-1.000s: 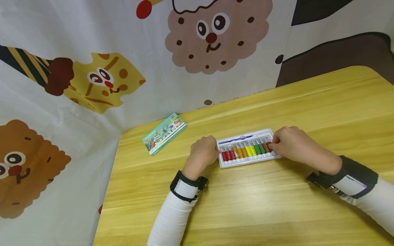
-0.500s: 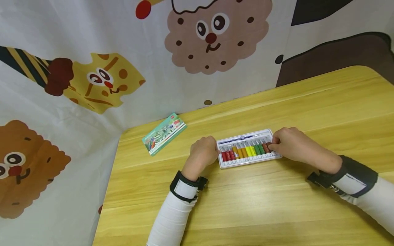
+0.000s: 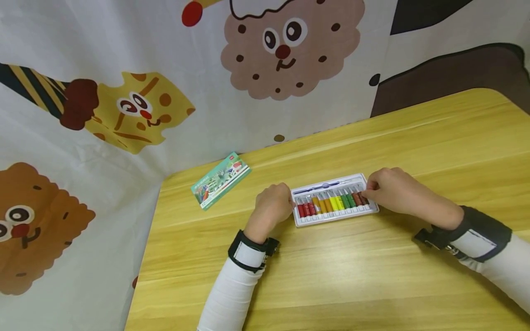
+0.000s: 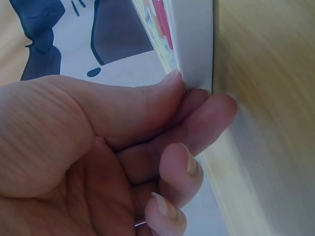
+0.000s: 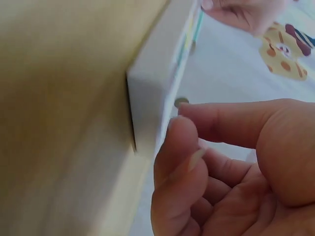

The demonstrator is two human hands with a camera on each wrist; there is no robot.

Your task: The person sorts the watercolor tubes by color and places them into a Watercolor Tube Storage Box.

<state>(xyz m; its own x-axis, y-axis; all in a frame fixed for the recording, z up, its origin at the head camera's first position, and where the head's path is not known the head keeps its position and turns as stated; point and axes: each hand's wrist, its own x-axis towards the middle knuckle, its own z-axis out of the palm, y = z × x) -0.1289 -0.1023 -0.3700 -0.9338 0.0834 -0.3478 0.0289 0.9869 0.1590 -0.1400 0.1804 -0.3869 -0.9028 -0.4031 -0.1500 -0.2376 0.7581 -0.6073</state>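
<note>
A white paint tray (image 3: 335,217) lies on the table, bearing a row of several paint tubes (image 3: 331,203) from red through orange, yellow and green to brown. A thin blue-handled paintbrush (image 3: 316,187) lies along its far side. My left hand (image 3: 274,204) pinches the tray's left end, thumb on the rim and index finger curled at the lower edge in the left wrist view. At the right end my right hand (image 3: 395,191) has its thumb tip by the brown tubes. In the right wrist view its thumb and index tips meet beside the tray's corner; I cannot tell what is between them.
A green printed box (image 3: 221,180) lies flat at the back left of the wooden table (image 3: 331,276). Behind the table hangs a white curtain (image 3: 207,50) with cartoon biscuits. Both wrists wear black straps (image 3: 468,234) over white sleeves.
My right hand has lifted slightly and drawn back from the tray's right end, so more of the brown tubes shows. My left hand and the tray have stayed put.
</note>
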